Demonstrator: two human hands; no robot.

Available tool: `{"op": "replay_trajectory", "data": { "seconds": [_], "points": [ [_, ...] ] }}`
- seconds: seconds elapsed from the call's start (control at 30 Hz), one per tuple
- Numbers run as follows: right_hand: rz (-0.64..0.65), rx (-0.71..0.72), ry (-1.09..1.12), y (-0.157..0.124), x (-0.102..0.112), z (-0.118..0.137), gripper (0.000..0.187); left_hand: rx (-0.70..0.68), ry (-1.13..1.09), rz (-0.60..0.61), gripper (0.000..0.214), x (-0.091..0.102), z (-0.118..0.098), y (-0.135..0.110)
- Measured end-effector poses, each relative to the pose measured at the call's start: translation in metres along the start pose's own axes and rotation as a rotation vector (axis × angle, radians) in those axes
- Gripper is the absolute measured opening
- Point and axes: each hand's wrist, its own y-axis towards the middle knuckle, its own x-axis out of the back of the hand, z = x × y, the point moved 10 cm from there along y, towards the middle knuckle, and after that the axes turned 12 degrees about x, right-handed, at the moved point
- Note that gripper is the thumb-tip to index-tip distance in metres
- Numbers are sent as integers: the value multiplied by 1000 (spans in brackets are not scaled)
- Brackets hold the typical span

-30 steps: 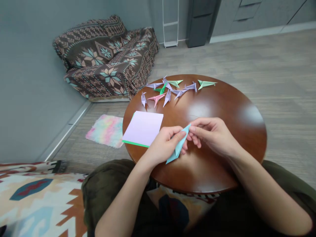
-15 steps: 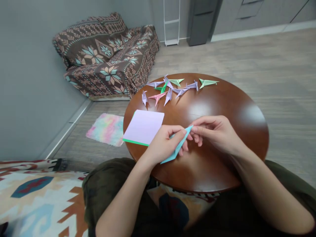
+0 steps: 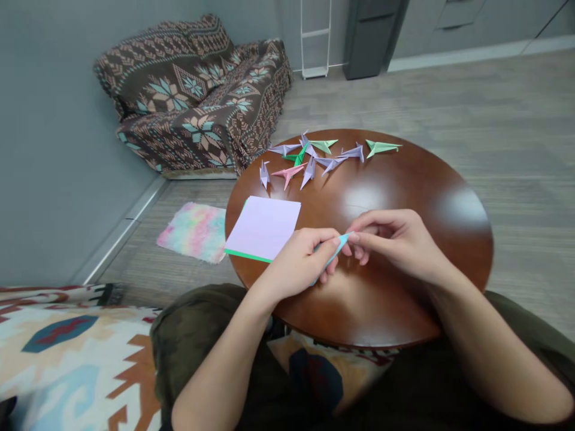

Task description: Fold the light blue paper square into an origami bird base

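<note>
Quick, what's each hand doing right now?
Left hand: closed, holding a folded light-blue origami paper.
Right hand: closed, pinching that paper's upper tip.

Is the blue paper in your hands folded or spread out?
Folded. The light blue paper is a narrow pointed strip, pinched between the left hand and right hand.

The left hand covers most of the pale blue folded paper, so its shape is hard to tell, perhaps a narrow strip. At twelve o'clock, the top edge cuts off the white rack; at eight o'clock, the patterned blanket runs out of frame.
</note>
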Motion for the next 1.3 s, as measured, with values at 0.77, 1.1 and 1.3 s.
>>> {"op": "replay_trajectory", "data": {
  "seconds": [0.77, 1.1, 1.3],
  "points": [
    [-20, -56, 208, -3, -7, -4, 14, -59, -103, -7, 24, -2, -5, 0],
    [-41, -32, 224, -2, -7, -3, 11, -35, -162, 11, 24, -4, -2, 2],
    [-60, -40, 241, -3, -9, -3, 11, -46, -173, 15, 23, -4, -3, 1]
  ]
}}
